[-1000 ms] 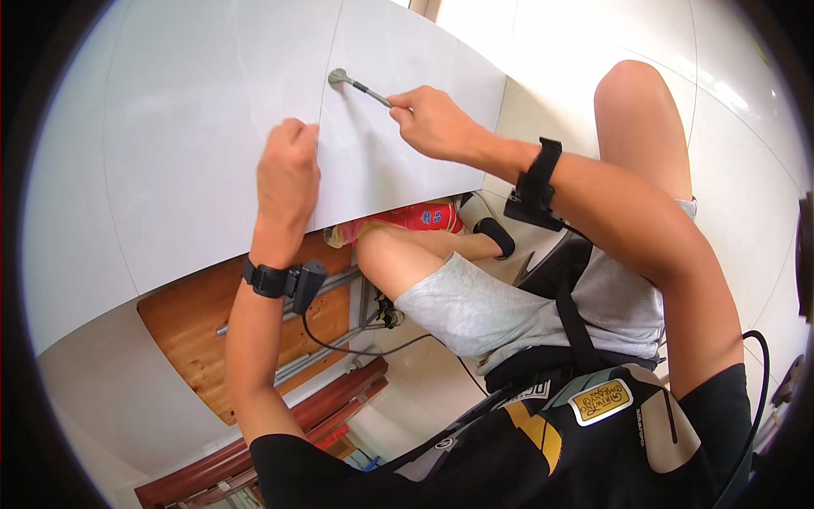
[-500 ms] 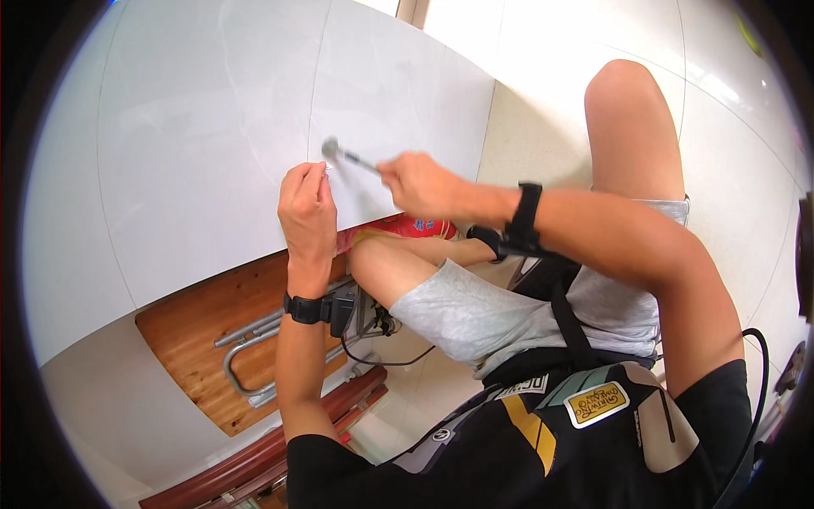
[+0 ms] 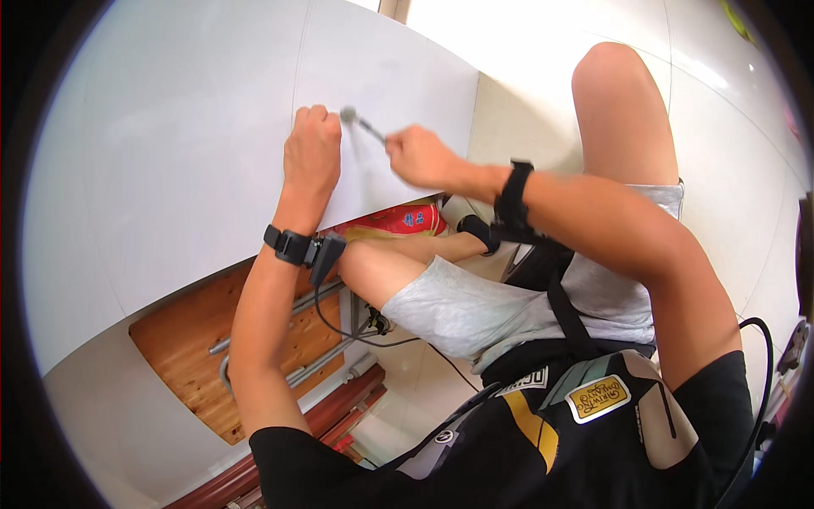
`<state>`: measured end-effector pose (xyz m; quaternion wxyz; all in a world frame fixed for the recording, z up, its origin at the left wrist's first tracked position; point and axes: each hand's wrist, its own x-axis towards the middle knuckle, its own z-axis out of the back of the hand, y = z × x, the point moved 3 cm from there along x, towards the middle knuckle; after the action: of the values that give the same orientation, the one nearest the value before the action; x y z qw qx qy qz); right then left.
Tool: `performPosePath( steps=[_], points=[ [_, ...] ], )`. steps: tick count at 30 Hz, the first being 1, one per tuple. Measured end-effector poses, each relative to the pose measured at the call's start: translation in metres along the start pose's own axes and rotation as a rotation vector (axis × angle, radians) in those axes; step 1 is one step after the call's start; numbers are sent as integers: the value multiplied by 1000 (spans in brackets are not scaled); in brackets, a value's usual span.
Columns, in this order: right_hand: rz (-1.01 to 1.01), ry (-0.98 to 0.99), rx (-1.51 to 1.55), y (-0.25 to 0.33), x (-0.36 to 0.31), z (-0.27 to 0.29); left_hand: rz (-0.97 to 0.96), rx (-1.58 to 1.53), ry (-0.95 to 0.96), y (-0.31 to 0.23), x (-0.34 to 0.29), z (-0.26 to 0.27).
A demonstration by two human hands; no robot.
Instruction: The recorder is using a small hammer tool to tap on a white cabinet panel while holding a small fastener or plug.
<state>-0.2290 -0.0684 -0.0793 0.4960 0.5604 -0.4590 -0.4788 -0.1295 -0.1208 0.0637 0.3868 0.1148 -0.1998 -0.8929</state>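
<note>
My right hand (image 3: 421, 156) is closed around the thin dark handle of a small tool with a rounded grey head (image 3: 348, 114). The tool points to the left above a pale grey-white tabletop (image 3: 195, 170), and motion blur keeps me from telling its exact kind. Just left of the tool's head, my left hand (image 3: 312, 151) is closed with its back turned up. Its fingertips are hidden, and I cannot make out what is in them. Black straps circle both wrists, the left one carrying a small black box (image 3: 326, 259).
Below the tabletop's near edge lies a red printed bag (image 3: 398, 219). A wooden board (image 3: 195, 348) and metal tubes (image 3: 301, 373) stand under my left forearm. My bent knees are close to the table's right side. A black cable (image 3: 381, 343) hangs from the left wrist box.
My left hand has moved farther over the tabletop and turned, hiding the small pale thing at its fingertips. The right hand and tool have shifted slightly up and right.
</note>
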Motion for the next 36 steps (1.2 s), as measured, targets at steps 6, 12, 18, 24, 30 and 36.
performPosePath(
  steps=[6, 12, 18, 24, 30, 36],
  points=[
    [37, 55, 43, -7, -1, -3, -23, -64, 154, -17, -71, -21],
    [162, 22, 56, 31, 20, 13, 186, -405, -5, -39, -129, -66],
    [251, 86, 20, -3, -21, -27, 330, -589, -144, -81, -129, -99],
    [16, 48, 92, 17, 25, 18, 409, -592, -253, -73, -128, -95],
    [117, 6, 46, -7, 24, 12, 252, -253, -481, -23, -57, -23],
    [-138, 189, 116, -15, 2, -2, 36, -99, -307, -5, -2, -21]
  ],
)
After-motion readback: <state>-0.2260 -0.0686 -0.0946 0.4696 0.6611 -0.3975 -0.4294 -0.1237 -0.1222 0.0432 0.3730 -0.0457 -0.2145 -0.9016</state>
